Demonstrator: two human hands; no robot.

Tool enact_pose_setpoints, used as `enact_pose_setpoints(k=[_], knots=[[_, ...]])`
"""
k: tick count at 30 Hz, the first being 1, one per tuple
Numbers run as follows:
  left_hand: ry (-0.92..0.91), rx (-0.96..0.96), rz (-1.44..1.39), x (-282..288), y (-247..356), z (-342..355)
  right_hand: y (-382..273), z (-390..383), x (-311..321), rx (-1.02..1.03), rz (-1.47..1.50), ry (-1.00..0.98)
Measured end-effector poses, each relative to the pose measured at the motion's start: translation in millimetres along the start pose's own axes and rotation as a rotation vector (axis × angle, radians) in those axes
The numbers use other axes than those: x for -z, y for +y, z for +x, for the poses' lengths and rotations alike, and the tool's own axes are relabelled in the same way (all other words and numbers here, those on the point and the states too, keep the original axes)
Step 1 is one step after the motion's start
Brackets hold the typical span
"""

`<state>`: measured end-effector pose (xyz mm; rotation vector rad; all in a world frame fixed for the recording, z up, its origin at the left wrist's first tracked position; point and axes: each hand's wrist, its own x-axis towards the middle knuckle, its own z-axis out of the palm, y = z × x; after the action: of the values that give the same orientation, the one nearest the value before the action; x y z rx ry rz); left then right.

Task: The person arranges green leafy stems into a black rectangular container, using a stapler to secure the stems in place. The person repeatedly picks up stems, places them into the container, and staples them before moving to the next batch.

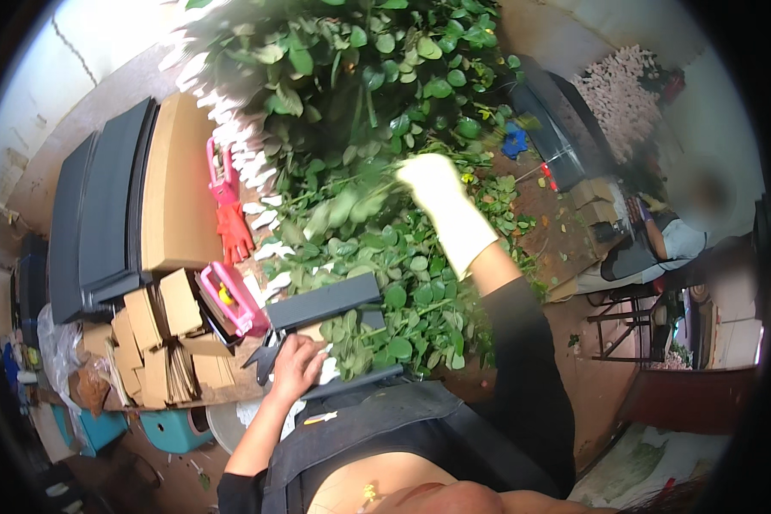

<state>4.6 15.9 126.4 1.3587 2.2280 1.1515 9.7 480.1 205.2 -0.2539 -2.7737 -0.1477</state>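
My right hand [437, 201], in a pale yellow glove, reaches over a large heap of leafy flower stems [373, 94]. It is closed on a leafy stem [351, 206], which trails to the left and is blurred by motion. My bare left hand [295, 368] is low at the table's near edge with its fingers curled. It lies beside a dark cardboard strip [325, 301] and a black tool [265, 353]. A smaller leafy bunch [394, 330] lies just right of that hand; what its fingers hold is hidden.
Dark cardboard sheets [116, 206] and folded brown cardboard pieces [167, 343] stand at the left. Two pink-handled holders [236, 300] and a red glove [234, 231] lie between them and the stems. A co-worker [672, 231] sits at the right. Teal stools [176, 428] stand below the table.
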Motion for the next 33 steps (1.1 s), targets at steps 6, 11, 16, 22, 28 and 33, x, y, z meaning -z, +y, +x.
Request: enact_pose_setpoints(k=[6, 11, 16, 22, 28, 33], knots=[[0.067, -0.007, -0.036, -8.1, -9.1, -6.1, -10.1, -72.7, 83.3, -0.199, 0.78, 0.134], [0.007, 0.266, 0.039, -37.0, -51.7, -21.1, -67.1, -146.2, 102.3, -0.254, 0.803, -0.432], [0.119, 0.285, -0.445, -30.8, -35.9, -18.4, -75.9, -173.1, 71.8, -0.091, 0.175, -0.615], [0.064, 0.209, -0.313, -10.2, -18.6, -8.6, -63.7, -223.2, 22.3, -0.519, 0.759, -0.461], [0.101, 0.105, -0.184, -13.5, -17.2, -9.3, -79.6, -265.9, -46.7, -0.575, 0.884, -0.121], [0.138, 0.089, -0.153, -22.1, -18.4, -8.6, -84.6, -253.9, -4.0, -0.262, 0.693, -0.217]])
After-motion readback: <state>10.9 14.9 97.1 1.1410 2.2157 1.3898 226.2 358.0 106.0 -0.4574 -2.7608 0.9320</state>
